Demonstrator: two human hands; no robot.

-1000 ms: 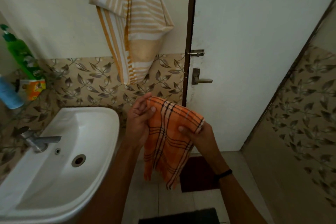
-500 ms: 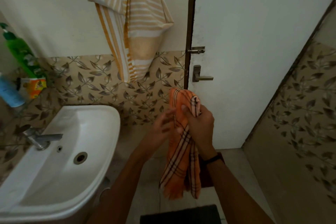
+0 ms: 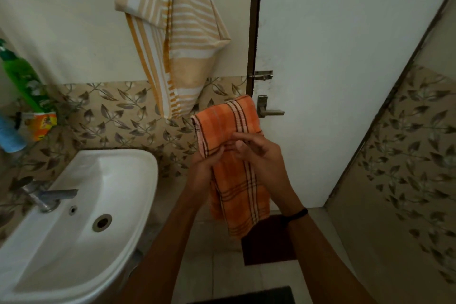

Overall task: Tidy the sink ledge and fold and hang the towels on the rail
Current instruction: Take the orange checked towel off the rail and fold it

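In the middle of the frame an orange checked towel [image 3: 237, 190] is held up in the air by both hands, folded over at the top, with its lower end hanging free above the floor. Its left edge is gripped by the left hand [image 3: 204, 170] with curled fingers, and the fold is pinched from the right by the right hand [image 3: 261, 155], on whose wrist a dark band [image 3: 296, 215] is worn. Above and to the left, a striped towel [image 3: 177, 32] is hung on the wall, with its top cut by the frame edge. The door handle [image 3: 269, 111] is seen just beside the orange towel's upper right corner. At lower left the white sink [image 3: 150, 180] and its tap [image 3: 49, 196] are found. A green bottle [image 3: 22, 76], an orange packet [image 3: 42, 123] and a blue bottle [image 3: 9, 136] are kept at the left edge. A dark mat [image 3: 266, 242] is laid on the floor under the towel.
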